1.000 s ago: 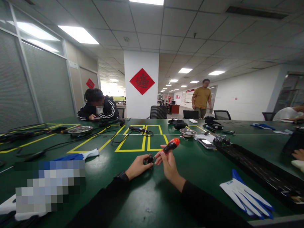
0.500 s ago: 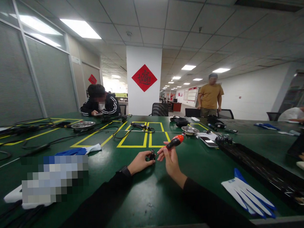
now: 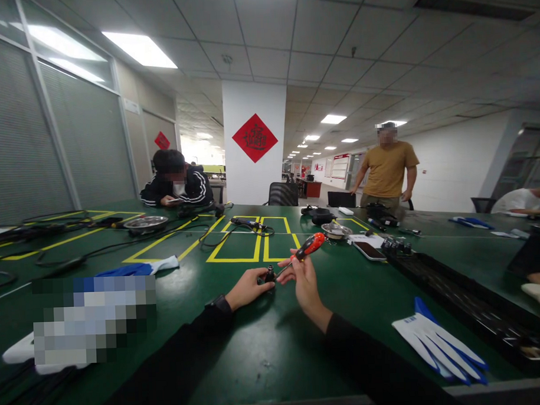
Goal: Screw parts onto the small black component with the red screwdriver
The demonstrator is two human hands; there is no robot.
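My left hand [image 3: 250, 289] is closed on a small black part with a metal top [image 3: 269, 274], held upright between thumb and fingers just over the green table [image 3: 257, 356]. A screwdriver [image 3: 310, 246] with a red and black handle is in my right hand [image 3: 306, 284], gripped between thumb and fingers. Its handle tilts up to the right, and its thin shaft points down-left at the side of the black part. Whether the tip touches a screw there is too small to tell.
To the right lie a white and blue glove [image 3: 437, 344], a long black tray [image 3: 468, 308] and a phone [image 3: 368, 250]. Metal bowls [image 3: 336, 231] and cables [image 3: 134, 245] stand farther back. A seated person [image 3: 176, 179] and a standing person [image 3: 388, 169] are across the table.
The screwdriver's handle has turned and tilted slightly in my right hand. My left hand stays on the black part. The standing person has come nearer and rightward.
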